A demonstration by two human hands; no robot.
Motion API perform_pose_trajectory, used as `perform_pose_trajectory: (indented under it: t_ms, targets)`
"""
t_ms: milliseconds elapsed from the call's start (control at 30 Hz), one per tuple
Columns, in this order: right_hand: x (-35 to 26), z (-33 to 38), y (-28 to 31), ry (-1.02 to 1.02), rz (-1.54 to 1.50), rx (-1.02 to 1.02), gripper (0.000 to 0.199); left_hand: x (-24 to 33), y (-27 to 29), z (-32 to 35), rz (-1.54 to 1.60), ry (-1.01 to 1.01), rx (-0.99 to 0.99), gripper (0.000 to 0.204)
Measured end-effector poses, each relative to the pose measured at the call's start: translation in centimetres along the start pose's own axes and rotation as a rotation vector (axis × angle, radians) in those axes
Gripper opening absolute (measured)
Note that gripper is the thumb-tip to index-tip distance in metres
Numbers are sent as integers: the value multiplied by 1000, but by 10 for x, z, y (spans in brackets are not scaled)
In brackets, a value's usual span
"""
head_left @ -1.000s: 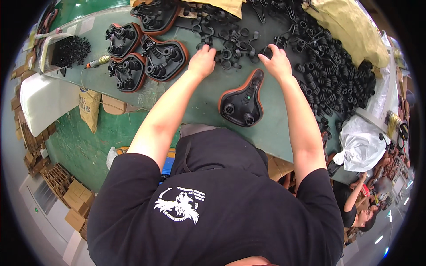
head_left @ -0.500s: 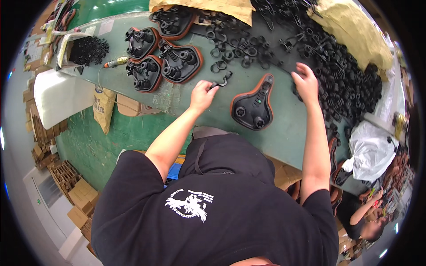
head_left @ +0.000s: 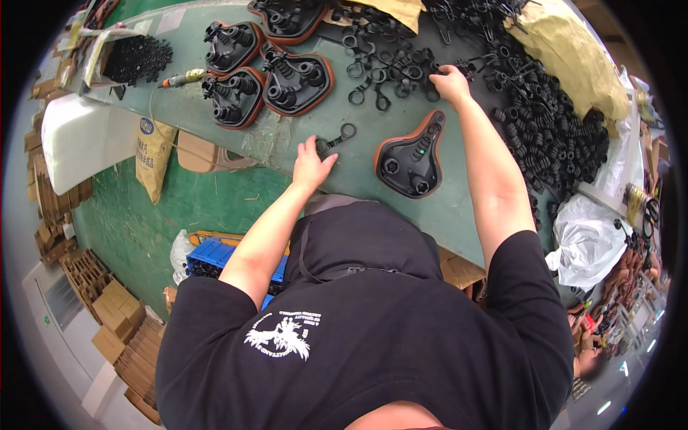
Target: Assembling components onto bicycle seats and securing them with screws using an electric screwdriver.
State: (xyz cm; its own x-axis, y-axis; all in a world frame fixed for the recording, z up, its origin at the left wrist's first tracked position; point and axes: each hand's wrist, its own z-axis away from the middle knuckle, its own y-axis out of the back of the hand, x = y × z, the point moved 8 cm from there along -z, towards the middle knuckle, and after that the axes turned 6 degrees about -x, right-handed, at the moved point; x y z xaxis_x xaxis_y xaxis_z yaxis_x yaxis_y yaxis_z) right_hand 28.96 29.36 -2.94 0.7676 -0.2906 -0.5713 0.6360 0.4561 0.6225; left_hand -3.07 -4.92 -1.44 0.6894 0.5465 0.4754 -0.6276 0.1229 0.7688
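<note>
Green tabletop (head_left: 459, 204); black bracket (head_left: 335, 142) by left fingers (head_left: 309, 145), long axis slanting away rightward

Black shirt (head_left: 373, 351): and here's white lettering (head_left: 299, 325) beside a winged emblem (head_left: 279, 340)!
Tan sack (head_left: 153, 175): blue oval badge (head_left: 147, 127) up top, dark characters (head_left: 145, 159) running below!

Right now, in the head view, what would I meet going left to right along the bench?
Heap of small black bits, group of four upturned saddles, lone upturned saddle, pile of ribbed black pieces.
</note>
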Motion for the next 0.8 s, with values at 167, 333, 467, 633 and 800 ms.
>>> perform_pose_trajectory:
  t_ms: [167,333,467,633,800]
  targets:
    - [-58,9,-4,31,357,88,65,-4,8,-7,-83,14,-65,71]
    - [-84,-7,-16,235,597,-36,54,1,15,-21,-118,-27,-55,59]
    - [-47,-19,-1,321,497,86,52,12,-5,-39,-162,-210,-64,33]
    - [-40,-26,0,193,277,24,41,-5,-47,-10,798,241,-743,51]
    - [-42,-32,9,238,153,-5,50,-7,-48,7,826,469,-671,50]
